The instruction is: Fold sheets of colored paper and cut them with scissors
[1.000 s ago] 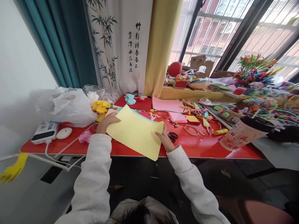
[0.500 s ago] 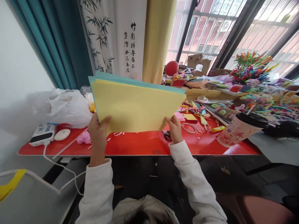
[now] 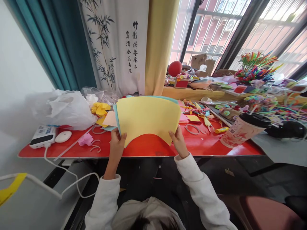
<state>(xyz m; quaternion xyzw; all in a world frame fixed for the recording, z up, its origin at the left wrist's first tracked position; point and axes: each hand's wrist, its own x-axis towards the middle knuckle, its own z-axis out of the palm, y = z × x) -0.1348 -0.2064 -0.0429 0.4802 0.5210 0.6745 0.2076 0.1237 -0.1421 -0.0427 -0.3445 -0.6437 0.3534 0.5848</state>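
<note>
Sheets of yellow paper, with light blue paper showing behind their edges, are held up over the red table. The stack bows, so its near edge arches upward in the middle. My left hand pinches the near left corner, thumb on the yellow face. At the near right corner my right hand grips the same stack, its thumb also in front. Left of the paper lie a pale peach sheet and crumpled yellow paper. The stack hides the table's middle.
A white plastic bag, a power bank with a cable and a white round case sit at left. To the right are a ring-shaped band, a glue stick and a drink cup. Craft supplies crowd the windowsill.
Both hands swung the paper stack up from a slanted position, then lowered it level and bent it into a curve. My left hand moved right, nearer my right hand.
</note>
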